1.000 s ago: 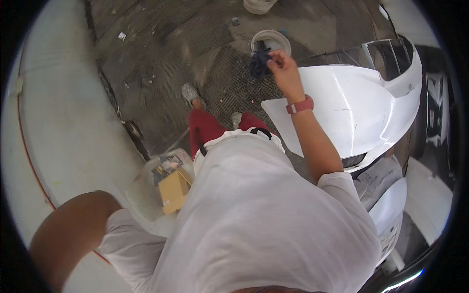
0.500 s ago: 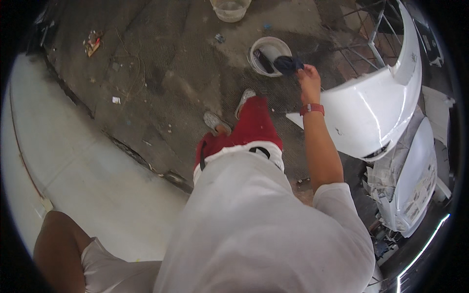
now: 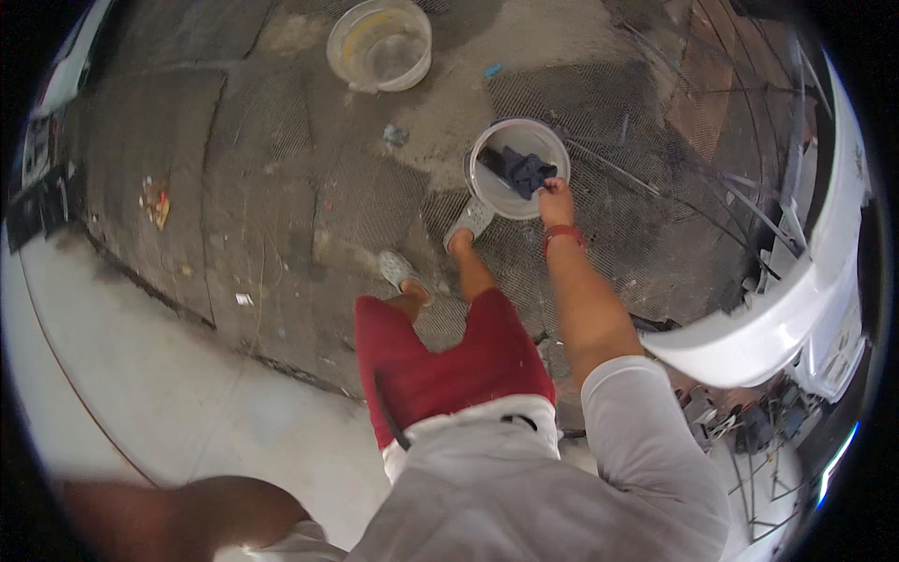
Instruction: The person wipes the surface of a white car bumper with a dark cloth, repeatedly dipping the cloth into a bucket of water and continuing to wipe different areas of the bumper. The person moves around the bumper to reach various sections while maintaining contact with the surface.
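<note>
A dark crumpled cloth (image 3: 527,171) is pinched in the fingers of my right hand (image 3: 555,200), which wears a red band at the wrist. The cloth hangs within the mouth of a white round bucket (image 3: 480,194) on the floor; whether it touches the water or the bottom, I cannot tell. Beside the cloth, a black object (image 3: 491,161) shows in the bucket, partly hidden. Of my left arm only a bent, blurred part (image 3: 234,506) appears at the lower left, by a pale panel; the left hand is out of view.
A larger whitish bucket (image 3: 382,51) stands farther off. On the right are a curved white car bumper (image 3: 749,347) and thin metal bars (image 3: 763,220). The pale flat panel (image 3: 187,384) lies along the left. Small litter (image 3: 154,203) dots the dark textured floor.
My right hand has lowered the cloth from the bucket's right rim into its mouth. My view has shifted, bringing more of the far bucket in. My left arm has swung.
</note>
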Tool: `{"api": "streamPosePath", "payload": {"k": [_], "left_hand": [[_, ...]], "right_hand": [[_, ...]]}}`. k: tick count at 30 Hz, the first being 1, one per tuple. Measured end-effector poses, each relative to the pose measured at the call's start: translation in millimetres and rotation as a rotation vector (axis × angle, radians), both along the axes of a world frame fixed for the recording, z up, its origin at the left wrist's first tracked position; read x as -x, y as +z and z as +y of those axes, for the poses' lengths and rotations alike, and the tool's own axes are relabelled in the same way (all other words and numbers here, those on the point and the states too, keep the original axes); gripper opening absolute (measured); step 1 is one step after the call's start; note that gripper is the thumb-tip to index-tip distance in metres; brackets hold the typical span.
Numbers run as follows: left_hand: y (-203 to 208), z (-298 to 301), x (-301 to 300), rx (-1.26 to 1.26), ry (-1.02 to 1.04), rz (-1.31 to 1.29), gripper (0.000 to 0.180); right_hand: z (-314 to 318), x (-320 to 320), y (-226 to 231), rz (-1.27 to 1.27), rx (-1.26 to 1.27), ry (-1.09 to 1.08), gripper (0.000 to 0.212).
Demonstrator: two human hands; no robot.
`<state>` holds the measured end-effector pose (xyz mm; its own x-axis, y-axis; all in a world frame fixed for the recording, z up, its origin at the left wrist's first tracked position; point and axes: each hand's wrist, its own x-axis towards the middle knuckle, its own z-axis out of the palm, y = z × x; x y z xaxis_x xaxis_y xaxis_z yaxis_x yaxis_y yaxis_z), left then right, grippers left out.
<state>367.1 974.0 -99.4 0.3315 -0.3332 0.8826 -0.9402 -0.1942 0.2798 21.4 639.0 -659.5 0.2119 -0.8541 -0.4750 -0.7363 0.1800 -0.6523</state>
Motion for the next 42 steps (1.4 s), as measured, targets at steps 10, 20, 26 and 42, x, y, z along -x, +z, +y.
{"api": "streamPosePath", "payload": {"k": [10,20,26,42], "left_hand": [[-463.7,-35.9,143.8,-1.28,-0.421,1.35,0.044],[-621.1,-45.7,137.3,-1.365,-0.406,1.652,0.043],[-616.4,-136.5,76.1,-1.315,-0.302,1.814,0.045],[-422.9,-365.2,127.1,-0.438,-0.751,2.813,0.056]], "right_hand": [[-48.9,-72.9,-178.6,0.034,0.122,-0.064,0.057],[-73.5,-97.6,-387.0,0.316,-0.172,0.183,0.067],[-76.4,-62.9,-360.0,0.26,-0.442,0.003,0.043],[7.0,-105.9,219.1,-0.576,0.082,-0.62,0.049]]}}
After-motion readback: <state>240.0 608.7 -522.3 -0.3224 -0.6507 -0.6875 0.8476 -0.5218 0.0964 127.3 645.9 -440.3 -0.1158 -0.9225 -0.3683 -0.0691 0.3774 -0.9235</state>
